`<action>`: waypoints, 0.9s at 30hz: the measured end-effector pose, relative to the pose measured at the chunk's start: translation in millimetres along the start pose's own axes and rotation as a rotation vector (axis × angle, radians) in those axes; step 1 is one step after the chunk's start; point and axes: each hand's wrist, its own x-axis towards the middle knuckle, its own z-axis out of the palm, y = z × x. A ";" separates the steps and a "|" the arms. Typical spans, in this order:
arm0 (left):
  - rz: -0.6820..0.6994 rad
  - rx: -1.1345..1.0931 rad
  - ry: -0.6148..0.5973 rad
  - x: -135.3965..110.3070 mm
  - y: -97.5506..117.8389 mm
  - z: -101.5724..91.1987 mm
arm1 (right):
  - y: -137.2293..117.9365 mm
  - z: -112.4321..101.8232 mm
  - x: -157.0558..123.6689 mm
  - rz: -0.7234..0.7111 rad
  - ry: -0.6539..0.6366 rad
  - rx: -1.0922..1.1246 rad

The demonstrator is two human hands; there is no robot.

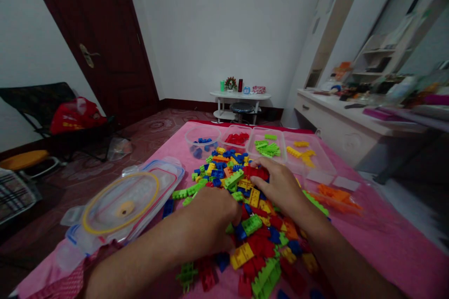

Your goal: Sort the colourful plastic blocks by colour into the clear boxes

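Note:
A heap of mixed plastic building bricks (252,224) in red, blue, green, yellow and orange is spread over the pink cloth. My right hand (280,184) is at the far side of the heap, its thumb and fingers closed around red building bricks (257,174). Nearer to me, my left hand (210,217) reaches down into the heap with its fingers curled; its back hides most of the fingertips and whatever they grip. Close by it are a green brick (251,225) and a yellow brick (242,255).
Behind the heap stand a round tub (186,138) with blue bricks and clear boxes with red bricks (237,138), green bricks (268,148) and yellow bricks (306,155). Orange bricks (338,198) are in a container at right. Stacked clear lids (140,196) lie left.

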 end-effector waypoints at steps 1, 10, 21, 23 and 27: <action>-0.010 0.041 -0.044 -1.9 3.2 10.4 | 2.2 -1.9 0.9 0.015 0.013 0.012; -0.080 -0.312 0.088 13.0 -23.8 5.6 | -5.6 -3.2 2.9 0.064 0.137 0.332; -0.150 -1.509 0.367 90.0 -25.4 20.6 | -10.0 -5.6 4.8 0.138 0.173 0.672; -0.098 -1.445 0.396 96.2 -25.3 25.2 | -10.0 -5.1 4.5 0.149 0.179 0.698; -0.057 -1.355 0.470 101.3 -26.6 33.2 | -8.0 2.2 5.0 0.125 0.089 0.813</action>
